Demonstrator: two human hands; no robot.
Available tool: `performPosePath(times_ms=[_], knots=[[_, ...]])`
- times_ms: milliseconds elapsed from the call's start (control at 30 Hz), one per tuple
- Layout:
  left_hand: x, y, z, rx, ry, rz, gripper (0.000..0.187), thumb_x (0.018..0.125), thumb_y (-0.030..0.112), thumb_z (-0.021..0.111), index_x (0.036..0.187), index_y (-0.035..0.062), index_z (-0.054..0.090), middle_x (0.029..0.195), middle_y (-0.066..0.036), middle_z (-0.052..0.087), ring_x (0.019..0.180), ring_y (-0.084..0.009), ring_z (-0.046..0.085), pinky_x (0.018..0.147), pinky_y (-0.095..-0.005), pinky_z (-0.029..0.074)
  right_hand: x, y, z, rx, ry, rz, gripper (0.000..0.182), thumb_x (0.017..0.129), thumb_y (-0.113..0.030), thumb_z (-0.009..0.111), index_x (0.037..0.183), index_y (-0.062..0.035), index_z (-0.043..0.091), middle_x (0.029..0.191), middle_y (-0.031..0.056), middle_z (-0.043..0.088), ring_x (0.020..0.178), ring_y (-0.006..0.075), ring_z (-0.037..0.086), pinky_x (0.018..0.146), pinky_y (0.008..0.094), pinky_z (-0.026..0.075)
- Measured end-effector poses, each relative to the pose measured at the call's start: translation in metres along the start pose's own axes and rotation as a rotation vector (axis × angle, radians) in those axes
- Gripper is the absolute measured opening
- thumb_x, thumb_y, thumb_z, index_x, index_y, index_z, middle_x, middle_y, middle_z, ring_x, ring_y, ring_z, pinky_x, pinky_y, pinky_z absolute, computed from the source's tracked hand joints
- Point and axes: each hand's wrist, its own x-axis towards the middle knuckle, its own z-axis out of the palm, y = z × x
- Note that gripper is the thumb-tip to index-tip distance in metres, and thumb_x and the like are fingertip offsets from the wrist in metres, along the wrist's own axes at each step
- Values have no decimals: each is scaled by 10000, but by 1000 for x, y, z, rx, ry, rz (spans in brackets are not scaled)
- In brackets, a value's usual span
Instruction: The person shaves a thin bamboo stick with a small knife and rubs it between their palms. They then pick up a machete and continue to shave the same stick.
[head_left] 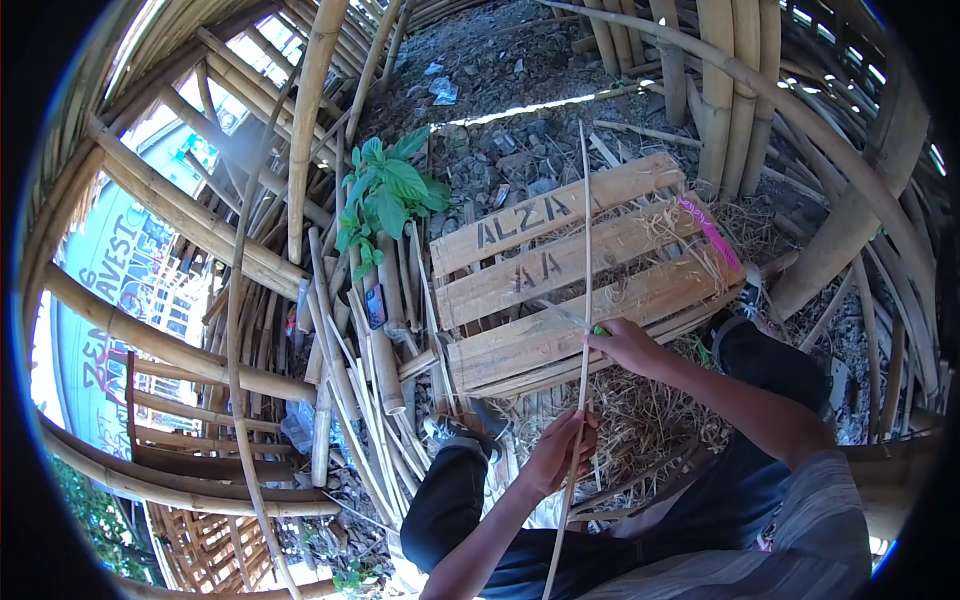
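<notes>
A long thin bamboo strip (586, 240) runs from beyond the wooden crate (520, 305) back toward my lap. My left hand (560, 452) is closed around its lower part, over my legs. Farther up, my right hand (628, 347) grips a knife with a bit of green handle showing. The knife blade (562, 314) points up and left, crossing the strip above the crate's near slats. The slatted crate lies in front of me with black stencilled letters and a pink mark on its right end. Pale shavings (640, 425) cover the ground between my legs and lie on the crate.
Bamboo poles and split strips (345, 350) are piled to the left of the crate. A phone (375, 306) rests among them near a green leafy plant (388, 195). Thick bamboo posts (735, 100) stand at the right, and stony ground (480, 70) lies beyond the crate.
</notes>
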Motion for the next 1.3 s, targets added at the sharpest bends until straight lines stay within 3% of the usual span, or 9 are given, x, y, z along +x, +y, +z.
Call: performPosePath(times_ms=[300,367,467,533,633,867,933,1000,1300], knots=[[2,3,-8,-116,50,62,264,967,320,318,792,139,396,527,33,314,461,-68,293,370,-185,229,-28,-9,25,-314,-359,-201,333,812,-272,484,849,51,558,693,203,594,632,282,584,617,394,443],[1,3,-5,-115,78,56,280,969,331,315,773,144,385,496,42,296,422,-60,276,344,-181,215,-28,-10,23,-340,-374,-110,327,809,-280,500,798,37,581,682,207,600,629,315,597,610,410,452],[-2,3,-4,-176,24,17,290,970,338,317,762,146,382,485,45,286,391,-50,253,327,-184,198,-24,-11,19,-518,-251,-87,312,799,-286,529,741,7,619,649,194,604,620,340,607,608,419,472],[0,4,-5,-188,12,19,290,971,337,316,760,148,380,486,47,286,384,-49,246,325,-182,193,-21,-7,20,-758,49,-264,288,787,-279,551,706,-16,637,632,186,606,620,350,613,599,427,491],[1,3,-8,-216,-7,14,290,971,337,317,756,152,376,493,53,281,385,-44,236,325,-180,185,-13,1,25,-706,125,-149,262,768,-265,571,704,-20,639,636,192,608,632,334,625,583,423,501],[-7,3,-3,-303,-4,-74,295,967,352,332,745,157,350,543,67,235,431,-31,202,345,-167,169,-28,4,37,-810,-30,-364,266,755,-263,587,692,-9,633,621,189,608,593,314,629,555,408,507],[-15,10,1,-335,-23,-91,293,966,351,335,746,158,350,547,66,234,432,-32,201,345,-167,169,-6,19,20,-820,174,-358,250,745,-253,598,685,-12,627,599,166,604,565,297,623,537,397,503],[-21,13,6,-366,-53,-102,291,966,349,338,746,158,349,552,66,233,433,-33,199,345,-166,168,11,14,-9,-744,348,-71,241,731,-249,609,676,-15,619,578,156,591,564,292,618,532,403,494],[-24,6,6,-455,-108,-126,281,969,330,333,749,157,345,559,62,229,435,-41,196,344,-170,171,-20,3,26,-834,65,-474,257,736,-260,608,626,-27,609,589,172,588,572,294,616,547,410,494]])
